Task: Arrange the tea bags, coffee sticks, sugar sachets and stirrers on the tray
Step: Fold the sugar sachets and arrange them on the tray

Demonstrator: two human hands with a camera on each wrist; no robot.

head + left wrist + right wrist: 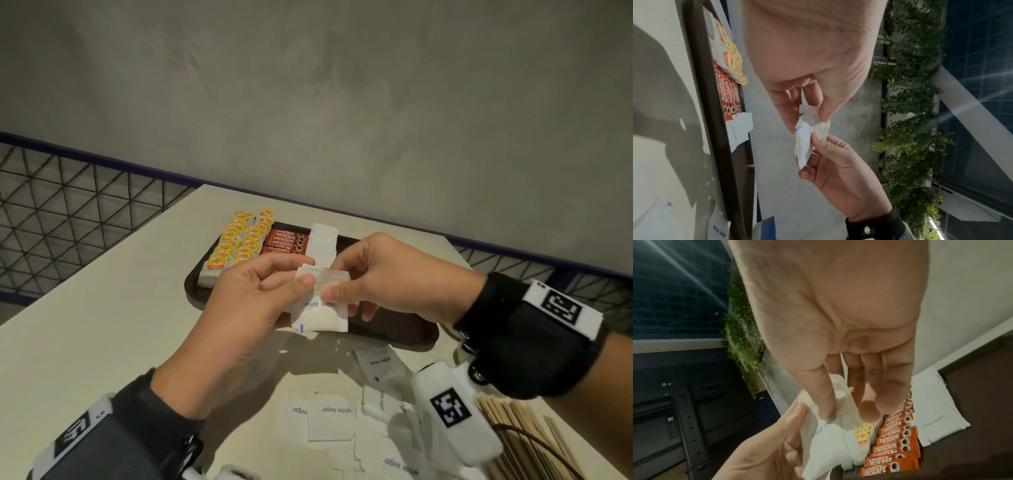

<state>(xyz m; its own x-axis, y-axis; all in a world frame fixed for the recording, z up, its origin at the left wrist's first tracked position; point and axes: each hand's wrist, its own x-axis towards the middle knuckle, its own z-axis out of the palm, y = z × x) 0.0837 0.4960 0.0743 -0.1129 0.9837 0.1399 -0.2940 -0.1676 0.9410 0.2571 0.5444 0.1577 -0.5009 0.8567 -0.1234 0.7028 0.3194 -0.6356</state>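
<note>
Tea bags (236,245) at tray's (394,334) left, coffee sticks (283,241) beside them, sugar sachets (323,245) right of those, loose sachets (330,423) on table (102,308) nearer, stirrers (527,435) rightmost.

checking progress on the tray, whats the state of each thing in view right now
tea bags: lined up on the tray's left part
coffee sticks: stacked in a row beside the tea bags
sugar sachets on tray: laid right of the coffee
held sachets: pinched by left hand and right hand above the tray
loose sachets: on the table
stirrers: off the tray
</note>
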